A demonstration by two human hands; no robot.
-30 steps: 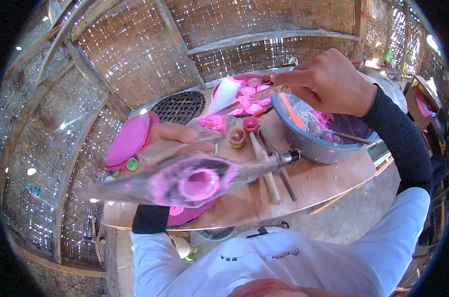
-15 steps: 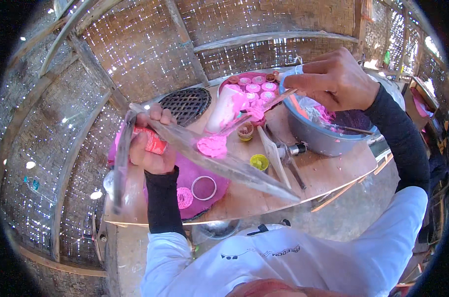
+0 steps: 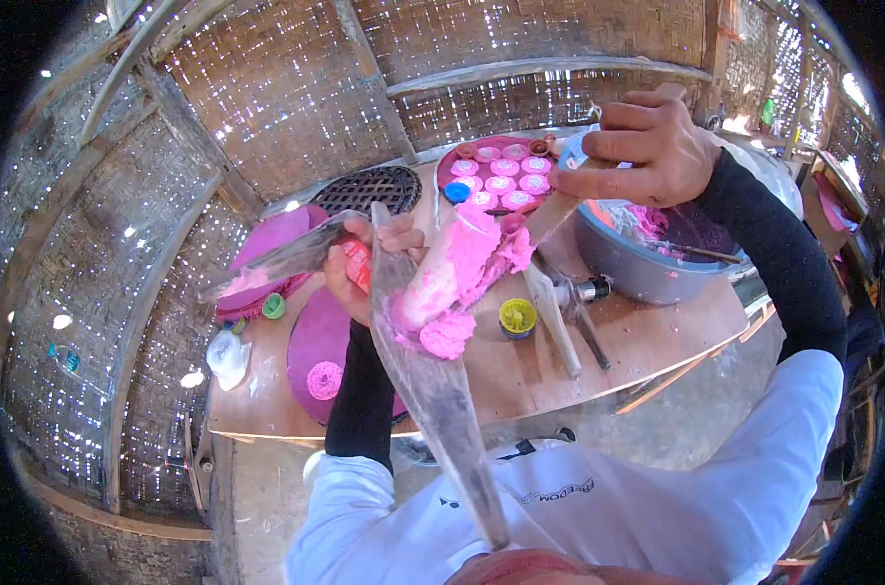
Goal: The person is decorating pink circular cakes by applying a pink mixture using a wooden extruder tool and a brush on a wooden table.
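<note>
Above table, hands — left partly hidden, behind pink-smeared tool

woven walls: brown matting, from 9 o'clock over 12 to 2.
rail and posts: weathered timber, the rail across 12 o'clock, posts slanting at 10 and 11.
daylight: bright specks through the weave, strongest near 2.
table: pale wood, at the dial's centre.
floor: grey, at 4 and 7 o'clock.
right rim: dim at 3, perhaps shelving.
</note>
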